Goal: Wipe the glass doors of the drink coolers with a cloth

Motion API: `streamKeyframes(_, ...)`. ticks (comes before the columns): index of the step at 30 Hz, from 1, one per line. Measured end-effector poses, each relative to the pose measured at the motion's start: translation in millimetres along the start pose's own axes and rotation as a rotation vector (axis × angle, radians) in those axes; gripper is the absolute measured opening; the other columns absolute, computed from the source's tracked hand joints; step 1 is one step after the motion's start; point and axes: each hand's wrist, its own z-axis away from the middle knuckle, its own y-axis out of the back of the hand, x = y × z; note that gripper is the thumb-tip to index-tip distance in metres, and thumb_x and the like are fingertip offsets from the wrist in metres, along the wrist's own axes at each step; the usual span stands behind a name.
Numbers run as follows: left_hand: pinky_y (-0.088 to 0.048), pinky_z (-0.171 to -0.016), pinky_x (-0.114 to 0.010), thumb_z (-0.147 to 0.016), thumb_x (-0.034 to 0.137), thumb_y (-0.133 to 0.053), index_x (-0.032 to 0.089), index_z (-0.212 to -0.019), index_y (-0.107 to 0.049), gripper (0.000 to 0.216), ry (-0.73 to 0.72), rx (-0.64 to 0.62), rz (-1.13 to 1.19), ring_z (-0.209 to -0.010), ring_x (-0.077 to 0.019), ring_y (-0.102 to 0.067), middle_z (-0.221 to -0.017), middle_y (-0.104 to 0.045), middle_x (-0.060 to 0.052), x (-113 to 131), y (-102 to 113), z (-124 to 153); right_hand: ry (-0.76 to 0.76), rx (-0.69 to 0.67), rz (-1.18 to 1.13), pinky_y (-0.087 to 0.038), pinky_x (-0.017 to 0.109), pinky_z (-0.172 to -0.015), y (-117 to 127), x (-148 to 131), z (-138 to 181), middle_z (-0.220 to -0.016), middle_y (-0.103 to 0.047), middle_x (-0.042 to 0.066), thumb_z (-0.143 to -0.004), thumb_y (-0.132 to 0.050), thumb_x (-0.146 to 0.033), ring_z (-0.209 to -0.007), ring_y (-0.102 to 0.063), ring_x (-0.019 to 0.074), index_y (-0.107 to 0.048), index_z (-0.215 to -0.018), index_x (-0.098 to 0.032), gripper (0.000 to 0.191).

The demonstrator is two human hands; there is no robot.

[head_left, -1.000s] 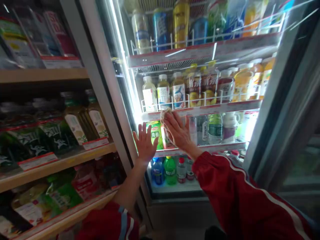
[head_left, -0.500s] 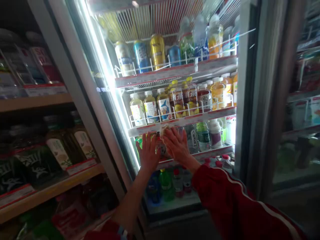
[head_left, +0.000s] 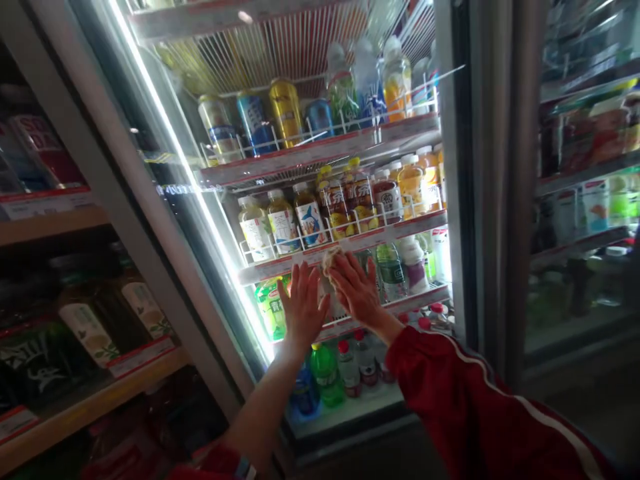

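Observation:
In the head view my left hand (head_left: 303, 308) is raised with fingers stretched, its palm toward the glass door (head_left: 165, 220) of a lit drinks cooler. Whether the whole palm touches the glass I cannot tell. Just to its right, my right hand (head_left: 356, 287) lies over a crumpled pale cloth (head_left: 331, 259), pressing it against the door in front of a shelf's price strip. Most of that cloth is hidden under the fingers. Behind the hands stand a green-labelled bottle (head_left: 271, 310) and a clear bottle with a green label (head_left: 391, 272).
Cans (head_left: 285, 112) and tea bottles (head_left: 311, 217) line the upper cooler shelves, and soda bottles (head_left: 327, 375) stand on the bottom. To the left is a wooden-edged shelf (head_left: 95, 380) with dark bottles. A metal door frame (head_left: 493, 200) and another cooler (head_left: 590, 220) are on the right.
My view has shifted, so the cooler's shelves sit further left. Both hands have moved slightly right across the door relative to the bottles; the cloth moved along with my right hand.

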Motion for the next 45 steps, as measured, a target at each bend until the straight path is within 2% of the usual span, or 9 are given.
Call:
streamKeyframes(4,0.001,-0.117,-0.049,-0.092,0.031,-0.047,0.016,-0.146,-0.027,0.059,-0.028,0.003,-0.014,-0.143,-0.0218,-0.015,-0.145,-0.041,-0.017,3,-3,-4,-0.150,0.119,0.078,-0.016,0.051,-0.115,8,32,4,-0.141,-0.049,0.011,-0.091,-0.043,-0.021,-0.140,-0.030,0.0222,-0.052,-0.129,-0.021,0.040)
streamKeyframes(6,0.001,-0.117,-0.049,-0.093,0.030,-0.046,0.015,-0.146,-0.027,0.059,-0.029,0.004,-0.009,-0.143,-0.0215,-0.015,-0.144,-0.041,-0.018,6,-4,-6,-0.201,0.150,0.092,-0.018,0.051,-0.115,11,39,5,-0.141,-0.048,0.013,-0.091,-0.042,-0.021,-0.140,-0.030,0.0228,-0.050,-0.132,-0.019,0.042)
streamKeyframes(11,-0.002,-0.117,-0.048,-0.092,0.032,-0.048,0.018,-0.146,-0.029,0.059,-0.066,-0.039,0.020,-0.141,-0.0222,-0.026,-0.142,-0.045,-0.015,21,-14,-16,-0.118,0.110,0.096,-0.018,0.048,-0.115,11,29,4,-0.135,-0.055,0.012,-0.091,-0.045,-0.021,-0.140,-0.031,0.0208,-0.055,-0.124,-0.020,0.035)
streamKeyframes(14,0.000,-0.117,-0.047,-0.091,0.032,-0.047,0.018,-0.146,-0.030,0.059,-0.076,-0.044,0.000,-0.140,-0.0226,-0.028,-0.141,-0.046,-0.015,26,-19,-22,-0.090,0.124,0.103,-0.016,0.048,-0.116,14,40,7,-0.134,-0.056,0.012,-0.090,-0.045,-0.020,-0.140,-0.031,0.0202,-0.054,-0.125,-0.021,0.036)
streamKeyframes(20,0.000,-0.118,-0.046,-0.091,0.031,-0.048,0.018,-0.146,-0.030,0.059,-0.092,-0.020,-0.011,-0.141,-0.0218,-0.024,-0.142,-0.045,-0.014,24,-20,-22,-0.290,0.188,0.171,-0.020,0.052,-0.113,22,81,20,-0.145,-0.043,0.015,-0.091,-0.037,-0.024,-0.139,-0.032,0.0243,-0.040,-0.140,-0.020,0.049)
streamKeyframes(26,-0.002,-0.118,-0.047,-0.090,0.026,-0.048,0.018,-0.147,-0.026,0.061,-0.080,-0.001,0.019,-0.141,-0.0212,-0.022,-0.143,-0.044,-0.015,33,-18,-25,-0.174,0.164,0.105,-0.020,0.048,-0.114,19,60,19,-0.140,-0.050,0.013,-0.090,-0.043,-0.020,-0.139,-0.033,0.0222,-0.045,-0.136,-0.021,0.046)
streamKeyframes(29,-0.003,-0.118,-0.046,-0.090,0.024,-0.048,0.016,-0.146,-0.028,0.061,-0.107,-0.027,0.052,-0.141,-0.0214,-0.024,-0.143,-0.044,-0.015,46,-21,-30,-0.152,0.153,0.110,-0.020,0.049,-0.115,20,63,19,-0.138,-0.052,0.013,-0.090,-0.044,-0.020,-0.138,-0.035,0.0220,-0.046,-0.135,-0.022,0.046)
streamKeyframes(36,-0.001,-0.118,-0.046,-0.090,0.026,-0.046,0.015,-0.146,-0.029,0.059,-0.110,-0.068,0.053,-0.141,-0.0224,-0.025,-0.143,-0.044,-0.015,58,-32,-38,-0.353,0.252,0.239,-0.024,0.050,-0.110,32,129,33,-0.147,-0.040,0.016,-0.092,-0.036,-0.023,-0.139,-0.033,0.0248,-0.029,-0.146,-0.021,0.055)
streamKeyframes(45,-0.001,-0.118,-0.046,-0.089,0.026,-0.050,0.016,-0.147,-0.027,0.062,-0.092,-0.052,0.043,-0.142,-0.0219,-0.021,-0.145,-0.041,-0.014,60,-34,-38,-0.562,0.395,0.221,-0.034,0.052,-0.105,40,169,43,-0.145,-0.038,0.020,-0.092,-0.032,-0.025,-0.137,-0.035,0.0267,-0.035,-0.143,-0.015,0.052)
